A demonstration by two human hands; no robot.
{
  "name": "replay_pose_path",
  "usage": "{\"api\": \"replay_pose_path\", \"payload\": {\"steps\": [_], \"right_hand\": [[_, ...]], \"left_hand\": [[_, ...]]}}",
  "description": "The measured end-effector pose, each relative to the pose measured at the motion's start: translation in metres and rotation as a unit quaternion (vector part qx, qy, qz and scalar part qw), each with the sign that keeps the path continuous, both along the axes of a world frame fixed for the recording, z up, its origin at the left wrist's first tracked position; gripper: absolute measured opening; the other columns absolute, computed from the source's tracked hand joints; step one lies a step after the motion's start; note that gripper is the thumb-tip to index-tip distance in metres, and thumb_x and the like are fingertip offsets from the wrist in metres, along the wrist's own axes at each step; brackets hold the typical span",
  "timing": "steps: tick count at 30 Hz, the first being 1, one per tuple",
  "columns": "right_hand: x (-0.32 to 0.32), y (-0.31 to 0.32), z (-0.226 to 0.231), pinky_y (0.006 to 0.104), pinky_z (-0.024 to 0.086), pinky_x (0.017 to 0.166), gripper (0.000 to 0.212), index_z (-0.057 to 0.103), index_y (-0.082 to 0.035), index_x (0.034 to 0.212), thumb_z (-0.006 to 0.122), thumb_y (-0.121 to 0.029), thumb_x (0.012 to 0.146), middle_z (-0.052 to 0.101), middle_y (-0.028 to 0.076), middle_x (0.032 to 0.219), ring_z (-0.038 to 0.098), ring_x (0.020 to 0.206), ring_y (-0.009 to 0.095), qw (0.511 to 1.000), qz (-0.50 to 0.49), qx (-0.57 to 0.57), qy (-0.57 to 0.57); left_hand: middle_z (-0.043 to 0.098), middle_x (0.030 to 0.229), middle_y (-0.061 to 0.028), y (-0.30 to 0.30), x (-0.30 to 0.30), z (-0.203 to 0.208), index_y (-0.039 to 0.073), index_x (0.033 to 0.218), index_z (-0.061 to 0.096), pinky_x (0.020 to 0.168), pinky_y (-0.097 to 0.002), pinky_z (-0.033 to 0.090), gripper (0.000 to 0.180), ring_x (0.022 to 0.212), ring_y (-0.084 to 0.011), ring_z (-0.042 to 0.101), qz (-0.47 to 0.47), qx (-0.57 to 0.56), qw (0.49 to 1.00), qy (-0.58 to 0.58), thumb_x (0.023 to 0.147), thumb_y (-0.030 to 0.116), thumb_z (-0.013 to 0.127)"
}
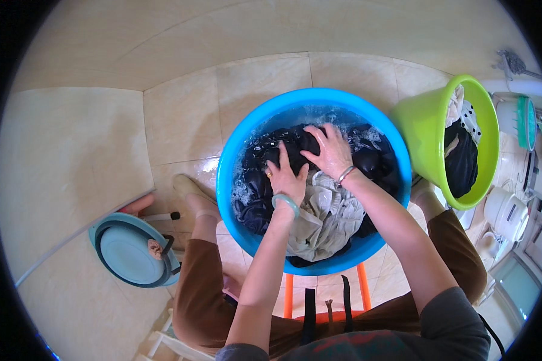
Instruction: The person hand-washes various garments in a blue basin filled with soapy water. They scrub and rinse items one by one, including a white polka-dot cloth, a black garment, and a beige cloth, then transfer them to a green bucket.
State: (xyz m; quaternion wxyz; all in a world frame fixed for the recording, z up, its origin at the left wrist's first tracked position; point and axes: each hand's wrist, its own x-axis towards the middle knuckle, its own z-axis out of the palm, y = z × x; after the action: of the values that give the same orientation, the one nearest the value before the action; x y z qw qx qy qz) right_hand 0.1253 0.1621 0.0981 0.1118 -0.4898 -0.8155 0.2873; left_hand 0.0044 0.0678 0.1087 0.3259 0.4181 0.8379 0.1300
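A large blue basin [224, 204] in front of me holds soapy water and soaked laundry. Both hands work on a wet dark garment [292, 141] bunched at the basin's middle. My left hand [287, 180], with a ring and a pale green bangle, presses into the cloth, its fingers curved round it. My right hand [332, 150], wearing a silver bracelet, grips the same cloth between thumb and fingers. Some fingertips are hidden in the folds. Below my hands lies a light grey-beige garment [328, 210], partly heaped above the water. More dark cloth [256, 195] surrounds it.
A lime green bucket [417, 117] with dark and white clothes leans at the basin's right. On the left, a blue-grey basin [129, 249] rests against the wall. Orange stool legs [363, 286] show below the blue basin. White containers [506, 210] stand far right.
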Motion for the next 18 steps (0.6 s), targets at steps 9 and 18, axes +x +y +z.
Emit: {"api": "replay_pose_path", "payload": {"steps": [9, 18], "right_hand": [[-0.025, 0.009, -0.067, 0.0503, 0.036, 0.09, 0.055, 0.061, -0.015, 0.11, 0.081, -0.04, 0.065, 0.059, 0.012, 0.108, 0.052, 0.107, 0.034, 1.0, -0.021, -0.002, -0.001], [0.002, 0.015, -0.03, 0.0376, 0.043, 0.086, 0.042, 0.058, -0.008, 0.096, 0.081, -0.007, 0.061, 0.058, 0.01, 0.098, 0.056, 0.096, 0.029, 0.967, -0.15, -0.006, 0.206]], "left_hand": [[0.037, 0.142, -0.0312, -0.01, -0.024, -0.125, 0.0, 0.146, 0.025, 0.112, -0.0435, 0.028, 0.066, 0.137, -0.0392, 0.032, -0.269, -0.096, 0.958, 0.018, 0.094, 0.037, 0.044], [0.042, 0.138, -0.0297, 0.016, 0.007, 0.007, -0.002, 0.14, 0.037, 0.109, -0.0416, 0.033, 0.064, 0.131, -0.042, 0.037, 0.05, -0.011, 0.986, -0.158, 0.087, 0.025, 0.061]]}}
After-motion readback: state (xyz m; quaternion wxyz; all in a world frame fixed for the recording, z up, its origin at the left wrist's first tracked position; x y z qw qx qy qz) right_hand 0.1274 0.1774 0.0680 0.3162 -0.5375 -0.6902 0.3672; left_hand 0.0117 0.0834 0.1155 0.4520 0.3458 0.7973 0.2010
